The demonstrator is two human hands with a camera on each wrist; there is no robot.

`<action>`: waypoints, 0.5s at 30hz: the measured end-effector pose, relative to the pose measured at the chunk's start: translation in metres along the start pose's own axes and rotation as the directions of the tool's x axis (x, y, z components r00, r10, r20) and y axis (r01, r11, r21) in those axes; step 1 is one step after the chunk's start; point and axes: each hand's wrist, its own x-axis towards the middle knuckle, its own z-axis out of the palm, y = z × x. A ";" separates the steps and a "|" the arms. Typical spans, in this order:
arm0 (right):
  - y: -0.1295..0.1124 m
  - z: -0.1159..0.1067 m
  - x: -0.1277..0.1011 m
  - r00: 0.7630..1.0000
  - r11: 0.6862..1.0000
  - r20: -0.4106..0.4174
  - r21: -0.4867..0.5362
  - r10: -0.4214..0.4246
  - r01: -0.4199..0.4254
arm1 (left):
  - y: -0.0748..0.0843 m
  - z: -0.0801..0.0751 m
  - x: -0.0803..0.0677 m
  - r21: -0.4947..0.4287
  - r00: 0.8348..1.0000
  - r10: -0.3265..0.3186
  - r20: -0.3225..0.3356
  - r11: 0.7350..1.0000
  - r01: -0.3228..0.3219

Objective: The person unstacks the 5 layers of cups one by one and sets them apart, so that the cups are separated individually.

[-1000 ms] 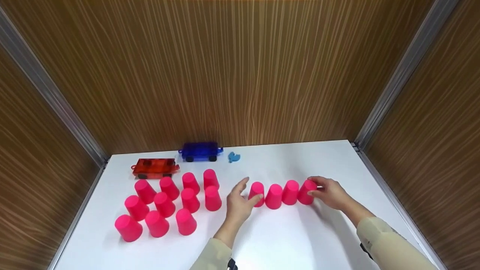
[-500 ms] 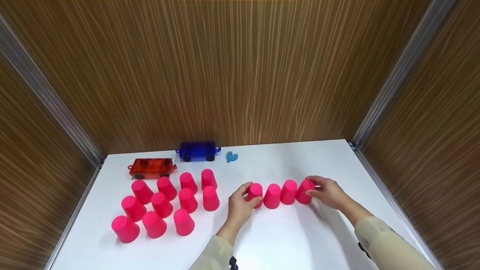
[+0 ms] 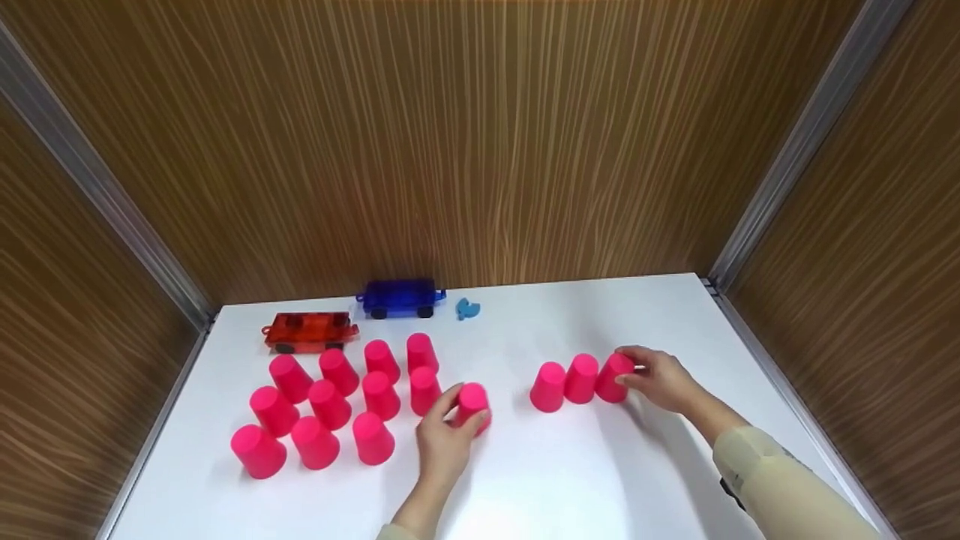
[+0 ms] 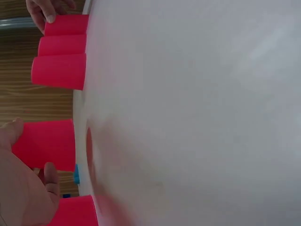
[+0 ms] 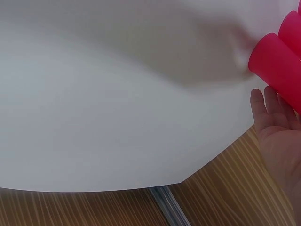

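Note:
My left hand (image 3: 444,442) grips an upside-down pink plastic cup (image 3: 471,405) between thumb and fingers. In the left wrist view, a gap and a reflection show between this cup's rim and the white tabletop. Over at the right, my right hand (image 3: 661,381) holds the end cup (image 3: 615,377) of a short row, thumb at the near side and fingers behind. Two more pink cups, a middle one (image 3: 581,379) and a left one (image 3: 548,387), stand beside it in that row. The right wrist view shows the fingers (image 5: 270,106) along the end cup's side.
Several more upside-down pink cups stand in rows at the left, one of them (image 3: 425,390) close to my left hand. Behind them lie a red toy wagon (image 3: 311,332), a blue toy wagon (image 3: 401,298) and a small light-blue piece (image 3: 468,308). Wood-grain walls enclose the white table (image 3: 570,480).
My left hand has taken hold of the leftmost cup of the right-hand row and carried it left, toward the cups at the left. The right hand stays at the end cup.

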 end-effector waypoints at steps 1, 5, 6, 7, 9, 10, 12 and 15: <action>0.000 0.000 0.000 1.000 1.000 -0.003 0.000 0.000 0.000 | -0.002 -0.005 -0.002 0.006 1.000 0.004 -0.021 1.000 -0.004; 0.002 0.000 0.000 1.000 1.000 0.001 0.001 -0.006 0.006 | -0.008 -0.021 -0.006 0.022 0.996 -0.003 -0.093 1.000 0.005; 0.003 0.001 0.000 1.000 1.000 0.001 0.004 -0.005 0.005 | -0.009 -0.024 -0.007 0.021 0.994 -0.014 -0.106 1.000 0.016; 0.003 0.001 0.000 1.000 1.000 0.000 0.007 -0.005 0.005 | -0.010 -0.028 -0.008 0.021 0.993 -0.023 -0.115 0.999 0.025; 0.003 0.001 0.000 1.000 1.000 0.000 0.006 -0.016 0.016 | -0.011 -0.033 -0.009 0.023 0.990 -0.055 -0.133 0.998 0.059; 0.003 0.001 0.000 1.000 1.000 -0.002 0.005 -0.020 0.020 | -0.011 -0.035 -0.009 0.028 0.988 -0.071 -0.139 0.997 0.076; 0.003 0.001 0.000 1.000 1.000 -0.007 0.008 -0.020 0.020 | -0.012 -0.039 -0.011 0.037 0.985 -0.090 -0.144 0.995 0.096; 0.004 0.001 0.001 1.000 1.000 -0.005 0.007 -0.024 0.024 | -0.012 -0.043 -0.012 0.054 0.981 -0.125 -0.147 0.990 0.134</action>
